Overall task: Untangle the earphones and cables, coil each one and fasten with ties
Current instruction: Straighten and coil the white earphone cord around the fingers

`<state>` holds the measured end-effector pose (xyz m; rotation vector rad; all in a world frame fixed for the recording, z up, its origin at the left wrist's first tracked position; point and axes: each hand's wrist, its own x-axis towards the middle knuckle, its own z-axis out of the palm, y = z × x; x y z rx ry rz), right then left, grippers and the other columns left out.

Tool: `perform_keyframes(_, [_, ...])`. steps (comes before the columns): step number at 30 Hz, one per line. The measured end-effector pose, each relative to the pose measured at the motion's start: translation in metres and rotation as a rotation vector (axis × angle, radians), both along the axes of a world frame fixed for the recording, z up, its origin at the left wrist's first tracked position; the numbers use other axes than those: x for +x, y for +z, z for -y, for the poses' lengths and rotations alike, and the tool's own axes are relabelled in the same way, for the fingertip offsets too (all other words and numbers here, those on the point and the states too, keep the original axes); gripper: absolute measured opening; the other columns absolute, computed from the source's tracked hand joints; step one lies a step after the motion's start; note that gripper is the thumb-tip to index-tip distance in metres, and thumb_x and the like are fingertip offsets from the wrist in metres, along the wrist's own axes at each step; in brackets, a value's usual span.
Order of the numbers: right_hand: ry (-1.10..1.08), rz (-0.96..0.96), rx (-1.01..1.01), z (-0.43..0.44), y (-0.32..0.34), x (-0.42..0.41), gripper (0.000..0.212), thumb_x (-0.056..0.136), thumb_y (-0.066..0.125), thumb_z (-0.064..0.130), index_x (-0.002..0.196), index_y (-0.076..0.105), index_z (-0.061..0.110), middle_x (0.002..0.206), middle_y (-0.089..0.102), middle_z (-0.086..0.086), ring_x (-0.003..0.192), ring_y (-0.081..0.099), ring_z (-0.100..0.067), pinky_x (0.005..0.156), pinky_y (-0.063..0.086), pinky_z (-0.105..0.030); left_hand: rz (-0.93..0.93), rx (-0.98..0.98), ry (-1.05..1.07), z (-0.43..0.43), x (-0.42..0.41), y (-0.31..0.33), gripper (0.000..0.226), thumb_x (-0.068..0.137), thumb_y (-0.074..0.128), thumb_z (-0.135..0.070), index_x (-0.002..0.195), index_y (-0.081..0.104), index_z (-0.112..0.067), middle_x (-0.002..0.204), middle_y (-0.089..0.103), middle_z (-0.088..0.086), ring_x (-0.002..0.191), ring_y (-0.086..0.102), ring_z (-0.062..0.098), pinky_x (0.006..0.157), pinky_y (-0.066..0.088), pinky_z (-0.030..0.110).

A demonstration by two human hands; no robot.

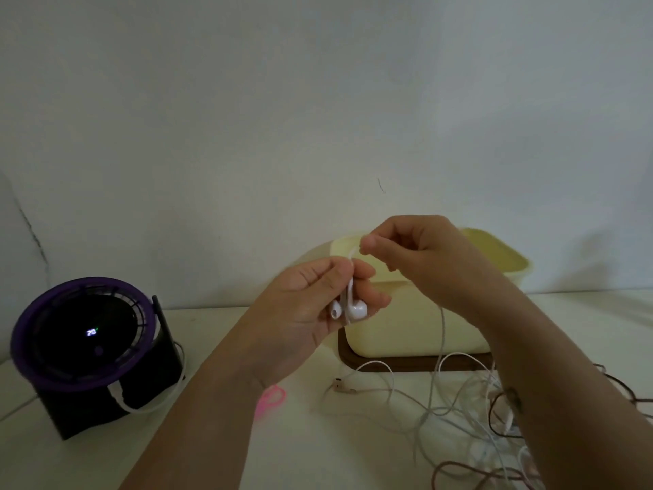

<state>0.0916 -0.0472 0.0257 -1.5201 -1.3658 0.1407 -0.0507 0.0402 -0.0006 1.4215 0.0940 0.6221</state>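
Earbuds (349, 309) sit pinched in left hand (304, 313), stems upright. Right hand (413, 256) (just above, almost touching) pinches their cord (442, 327), which drops toward the tangle (470, 412) on its side.

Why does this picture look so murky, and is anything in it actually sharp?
Head view: dim room light leaves the wall grey-green, darker toward the corners; the display on the round purple-rimmed black fan glows. Head view: the white plastic earbuds in the left hand look fairly crisp; the pink tie and the tangled white and brown cables are soft.
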Motion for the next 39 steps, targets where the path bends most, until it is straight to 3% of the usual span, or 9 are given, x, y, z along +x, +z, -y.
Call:
perform_keyframes(5, [0.115, -0.001, -0.184, -0.014, -0.017, -0.006, 0.036, 0.096, 0.050, 0.030, 0.063, 0.057, 0.020, 0.049, 0.045, 0.010, 0.044, 0.035, -0.004, 0.048, 0.031, -0.019, 0.187, -0.239, 0.092, -0.002, 0.001, 0.009, 0.025, 0.078, 0.048, -0.021, 0.091, 0.064, -0.007, 0.076, 0.072, 0.005, 0.075, 0.071, 0.015, 0.066, 0.058, 0.026])
perform_keyframes(9, [0.179, 0.152, -0.378, -0.017, -0.021, -0.021, 0.027, 0.099, 0.044, 0.025, 0.090, 0.068, 0.016, 0.059, 0.058, 0.010, 0.046, 0.044, 0.000, 0.050, 0.035, -0.011, 0.284, -0.291, 0.168, -0.013, 0.001, 0.005, 0.025, 0.096, 0.038, -0.016, 0.100, 0.062, -0.009, 0.089, 0.074, 0.004, 0.090, 0.071, 0.016, 0.074, 0.058, 0.027])
perform_keyframes(13, [0.129, 0.306, -0.453, -0.011, -0.019, -0.027, 0.031, 0.098, 0.045, 0.032, 0.092, 0.066, 0.011, 0.064, 0.062, 0.006, 0.046, 0.048, 0.002, 0.051, 0.037, -0.011, 0.208, -0.106, 0.283, -0.020, 0.002, 0.000, 0.025, 0.099, 0.036, -0.013, 0.103, 0.061, -0.011, 0.093, 0.074, 0.001, 0.098, 0.068, 0.014, 0.081, 0.055, 0.023])
perform_keyframes(22, [-0.037, 0.508, -0.509, 0.009, -0.002, -0.033, 0.029, 0.092, 0.054, 0.037, 0.071, 0.059, 0.017, 0.068, 0.060, 0.002, 0.052, 0.044, -0.005, 0.051, 0.034, -0.019, -0.040, 0.177, 0.256, -0.021, 0.006, -0.011, 0.035, 0.100, 0.032, -0.022, 0.096, 0.066, -0.016, 0.089, 0.074, 0.001, 0.081, 0.067, 0.006, 0.080, 0.047, 0.023])
perform_keyframes(26, [-0.062, 0.470, -0.428, 0.010, 0.002, -0.033, 0.031, 0.091, 0.054, 0.037, 0.077, 0.065, 0.011, 0.071, 0.065, -0.006, 0.057, 0.051, -0.015, 0.060, 0.044, -0.031, -0.134, 0.327, 0.259, -0.021, 0.006, -0.014, 0.037, 0.099, 0.038, -0.035, 0.088, 0.072, -0.024, 0.073, 0.066, -0.010, 0.072, 0.056, 0.005, 0.080, 0.041, 0.027])
perform_keyframes(30, [-0.082, 0.392, -0.313, 0.007, 0.002, -0.026, 0.026, 0.091, 0.053, 0.035, 0.075, 0.067, 0.020, 0.060, 0.056, 0.004, 0.051, 0.043, -0.007, 0.053, 0.036, -0.024, -0.146, 0.415, 0.210, -0.017, 0.006, -0.013, 0.039, 0.089, 0.036, -0.041, 0.061, 0.058, -0.025, 0.061, 0.055, -0.012, 0.066, 0.041, 0.010, 0.075, 0.035, 0.032])
perform_keyframes(32, [-0.090, 0.369, -0.270, 0.006, 0.001, -0.024, 0.027, 0.091, 0.053, 0.038, 0.074, 0.068, 0.022, 0.063, 0.063, 0.007, 0.053, 0.047, -0.006, 0.056, 0.042, -0.026, -0.132, 0.429, 0.197, -0.016, 0.007, -0.014, 0.041, 0.090, 0.034, -0.039, 0.062, 0.059, -0.022, 0.065, 0.059, -0.009, 0.068, 0.045, 0.012, 0.074, 0.036, 0.031])
perform_keyframes(35, [-0.068, 0.274, -0.165, 0.008, 0.004, -0.023, 0.026, 0.089, 0.058, 0.037, 0.071, 0.066, 0.021, 0.060, 0.065, 0.008, 0.048, 0.050, 0.001, 0.049, 0.038, -0.012, -0.134, 0.415, 0.174, -0.019, 0.007, -0.016, 0.043, 0.090, 0.033, -0.040, 0.078, 0.072, -0.025, 0.077, 0.067, -0.002, 0.080, 0.055, 0.027, 0.085, 0.045, 0.039])
perform_keyframes(39, [-0.040, 0.180, -0.064, 0.004, 0.001, -0.016, 0.025, 0.088, 0.061, 0.033, 0.072, 0.065, 0.015, 0.050, 0.056, 0.015, 0.044, 0.046, 0.002, 0.048, 0.035, -0.010, -0.121, 0.287, 0.088, -0.016, 0.006, -0.014, 0.041, 0.088, 0.035, -0.041, 0.091, 0.067, -0.016, 0.075, 0.068, -0.003, 0.092, 0.067, 0.020, 0.090, 0.048, 0.030])
